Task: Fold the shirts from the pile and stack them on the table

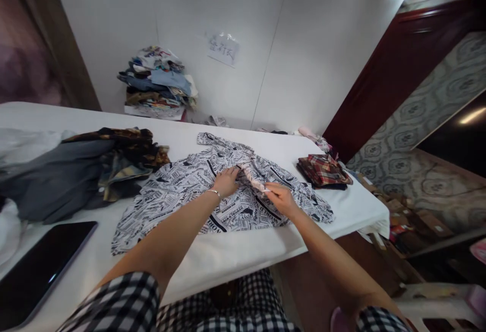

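A white garment with black newspaper-style print (190,185), probably a shirt, is spread across the table in front of me. My left hand (227,182) rests on its middle, fingers stretched out over the cloth beside a raised fold. A pale pinkish strip of fabric (252,179) runs along that fold, between my two hands. My right hand (281,199) is closed in a pinch on the strip's near end, lifting it slightly. What lies under my left fingertips is hidden.
Folded plaid clothes (322,171) lie at the table's right end. Dark and grey garments (76,170) are heaped on the left, with a large black phone (45,271) nearer me. A tall clothes stack (157,81) stands by the wall. The white table's front edge (243,281) is close to me.
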### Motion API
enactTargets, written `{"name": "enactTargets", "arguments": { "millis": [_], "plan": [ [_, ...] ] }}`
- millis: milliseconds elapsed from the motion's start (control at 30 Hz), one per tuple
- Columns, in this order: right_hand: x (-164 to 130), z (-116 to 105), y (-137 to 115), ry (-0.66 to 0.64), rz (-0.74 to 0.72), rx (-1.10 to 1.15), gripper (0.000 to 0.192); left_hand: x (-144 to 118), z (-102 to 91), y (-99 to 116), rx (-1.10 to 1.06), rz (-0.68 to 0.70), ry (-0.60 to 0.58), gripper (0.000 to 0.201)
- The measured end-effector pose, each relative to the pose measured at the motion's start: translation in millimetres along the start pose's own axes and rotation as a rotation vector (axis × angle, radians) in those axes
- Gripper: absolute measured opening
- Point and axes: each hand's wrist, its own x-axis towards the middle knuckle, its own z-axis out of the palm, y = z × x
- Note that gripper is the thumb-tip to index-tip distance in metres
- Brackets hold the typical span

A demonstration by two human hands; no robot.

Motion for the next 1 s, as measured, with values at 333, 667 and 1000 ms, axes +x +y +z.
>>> {"name": "enactTargets", "arguments": {
  "millis": [333,667,1000],
  "plan": [
    [-68,-27,68,-0.033,0.148,-0.224,0.046,19,-36.6,-7,0.056,-0.055,0.049,0.025],
    [-56,-32,110,-0.009,0.195,-0.397,0.046,3,-150.1,-12,0.102,0.106,0.49,0.016],
    [-72,-27,126,0.096,0.336,-0.298,0.034,-138,-83.0,-85,0.259,0.637,0.147,0.02]
  ]
}}
